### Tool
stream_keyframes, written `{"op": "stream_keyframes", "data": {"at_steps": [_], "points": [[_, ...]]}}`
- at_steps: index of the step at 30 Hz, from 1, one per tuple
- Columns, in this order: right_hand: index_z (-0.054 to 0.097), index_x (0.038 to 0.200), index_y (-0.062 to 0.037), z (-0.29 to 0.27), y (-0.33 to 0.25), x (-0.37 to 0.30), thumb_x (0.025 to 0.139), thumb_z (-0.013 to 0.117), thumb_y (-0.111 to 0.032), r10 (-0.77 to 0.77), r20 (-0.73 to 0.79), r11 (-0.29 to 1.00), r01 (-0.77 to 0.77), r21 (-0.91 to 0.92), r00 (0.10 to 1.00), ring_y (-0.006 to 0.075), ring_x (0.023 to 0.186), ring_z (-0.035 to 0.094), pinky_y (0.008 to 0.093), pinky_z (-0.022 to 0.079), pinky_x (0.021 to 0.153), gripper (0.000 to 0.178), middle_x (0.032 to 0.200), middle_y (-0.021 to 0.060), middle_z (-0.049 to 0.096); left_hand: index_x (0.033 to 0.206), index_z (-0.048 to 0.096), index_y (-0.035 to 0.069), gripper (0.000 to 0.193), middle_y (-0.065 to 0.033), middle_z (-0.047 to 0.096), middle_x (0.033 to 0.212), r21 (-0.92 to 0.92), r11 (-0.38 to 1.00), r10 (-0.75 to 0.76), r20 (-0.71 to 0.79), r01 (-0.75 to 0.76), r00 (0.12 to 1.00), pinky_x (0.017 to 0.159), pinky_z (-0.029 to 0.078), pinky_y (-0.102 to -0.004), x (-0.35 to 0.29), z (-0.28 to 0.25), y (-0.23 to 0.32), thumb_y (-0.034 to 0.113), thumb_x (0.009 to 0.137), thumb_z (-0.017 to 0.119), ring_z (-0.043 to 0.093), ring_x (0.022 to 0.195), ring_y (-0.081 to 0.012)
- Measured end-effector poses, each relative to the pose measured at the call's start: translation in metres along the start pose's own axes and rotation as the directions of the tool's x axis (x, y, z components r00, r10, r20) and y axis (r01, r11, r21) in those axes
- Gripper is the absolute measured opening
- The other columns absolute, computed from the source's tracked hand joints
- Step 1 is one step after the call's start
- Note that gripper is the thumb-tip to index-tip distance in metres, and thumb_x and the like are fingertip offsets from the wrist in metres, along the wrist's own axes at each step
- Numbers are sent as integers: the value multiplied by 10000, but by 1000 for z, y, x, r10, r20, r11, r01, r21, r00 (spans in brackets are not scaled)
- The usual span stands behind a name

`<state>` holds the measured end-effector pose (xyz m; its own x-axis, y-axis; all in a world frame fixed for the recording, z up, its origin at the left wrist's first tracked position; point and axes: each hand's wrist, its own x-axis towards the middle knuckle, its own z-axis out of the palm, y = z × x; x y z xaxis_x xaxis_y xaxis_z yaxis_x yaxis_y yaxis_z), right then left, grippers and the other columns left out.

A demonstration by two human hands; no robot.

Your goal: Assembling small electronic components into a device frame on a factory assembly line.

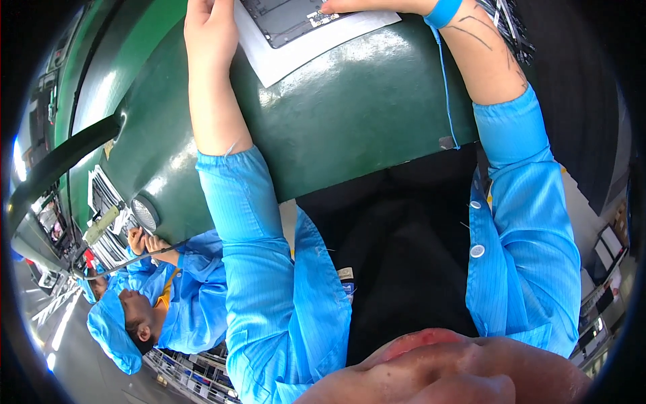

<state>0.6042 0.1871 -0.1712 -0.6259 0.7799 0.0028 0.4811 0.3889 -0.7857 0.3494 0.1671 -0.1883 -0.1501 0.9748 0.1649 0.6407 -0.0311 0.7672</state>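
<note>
Blue button-front smock point(518, 256), rolled sleeves, blue corded wrist strap point(442, 11), perhaps inked forearm lines

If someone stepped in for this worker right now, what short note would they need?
Left hand: resting at the left edge of the white sheet, fingers partly out of frame; whether it grips anything cannot be told.
Right hand: flat on the dark panel, a blue wrist strap with its cord hanging down.
Panel lies on the sheet, on the green table.
How much is done or left: not visible; the work sits at the top edge of the picture.
</note>
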Motion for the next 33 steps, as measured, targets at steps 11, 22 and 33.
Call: {"op": "stream_keyframes", "data": {"at_steps": [11,22,33], "points": [[729,860,-34,7,16,2,771,849,-189,-121,44,991,118,70,992,182,764,654,312,530,713,216,803,69,693,1469,492,-3,541,-173,577,1413,-154,986,28,-188,-57,982,1128,397,-368,-8,7,9,85,955,636,551,1294,-255],[739,905,-35,11,19,14,944,753,-170,132,-294,878,27,478,947,81,684,611,246,502,624,140,783,1,708,1189,660,21,242,-37,645,1015,-369,929,-116,-246,18,962,869,463,-294,1,-10,-6,83,970,578,577,939,-125],[730,885,-14,12,12,16,936,741,-148,46,-444,959,85,270,895,76,680,583,257,485,626,144,746,15,679,1280,445,-99,304,-265,592,1133,-789,612,-257,-263,-54,930,825,642,-415,19,-42,-44,-31,990,507,713,966,-379]]}}
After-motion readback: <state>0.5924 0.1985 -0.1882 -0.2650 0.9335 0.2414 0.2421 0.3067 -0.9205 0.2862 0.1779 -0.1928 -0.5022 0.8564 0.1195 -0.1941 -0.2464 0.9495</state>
